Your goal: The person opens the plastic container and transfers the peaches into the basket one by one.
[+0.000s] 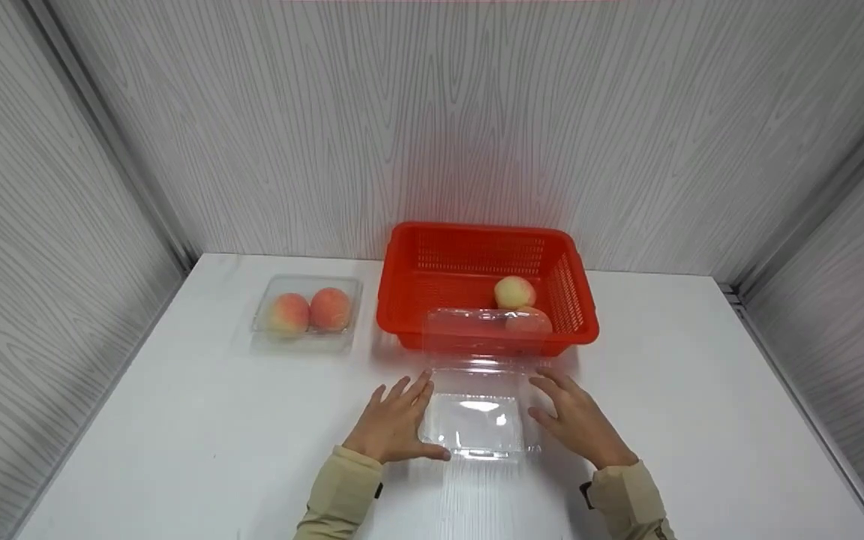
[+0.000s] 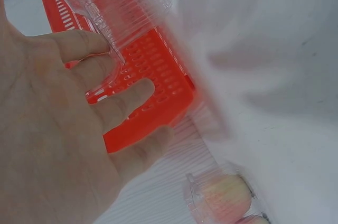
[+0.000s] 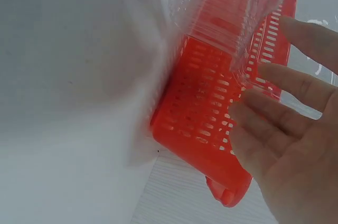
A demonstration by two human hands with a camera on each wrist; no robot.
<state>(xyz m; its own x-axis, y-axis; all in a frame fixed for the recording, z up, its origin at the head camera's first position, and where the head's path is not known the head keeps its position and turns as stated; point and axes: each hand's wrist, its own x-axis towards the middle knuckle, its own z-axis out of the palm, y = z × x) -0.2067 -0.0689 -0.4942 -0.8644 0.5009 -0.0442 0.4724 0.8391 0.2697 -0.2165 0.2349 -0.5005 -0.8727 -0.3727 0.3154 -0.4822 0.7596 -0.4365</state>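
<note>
A clear plastic clamshell box [image 1: 477, 424] stands with its lid raised in front of the red basket [image 1: 418, 289]. On the box's left side is my left hand [image 1: 393, 424], fingers spread and thumb out toward the near corner. In the left wrist view, the fingers of that hand [image 2: 58, 113] overlap the clear plastic. My right hand [image 1: 574, 420] is at the box's right side with loosely bent fingers, and the right wrist view shows its fingertips [image 3: 243, 110] close by the plastic wall. Neither hand grips anything.
Two peaches lie in the basket, a pale one [image 1: 513, 291] and another [image 1: 529, 322] seen through the raised lid. To the left, a second clear box [image 1: 301, 283] contains two peaches [image 1: 331, 308]. A grey wood-grain wall [image 1: 312, 135] rises behind the white table [image 1: 199, 420].
</note>
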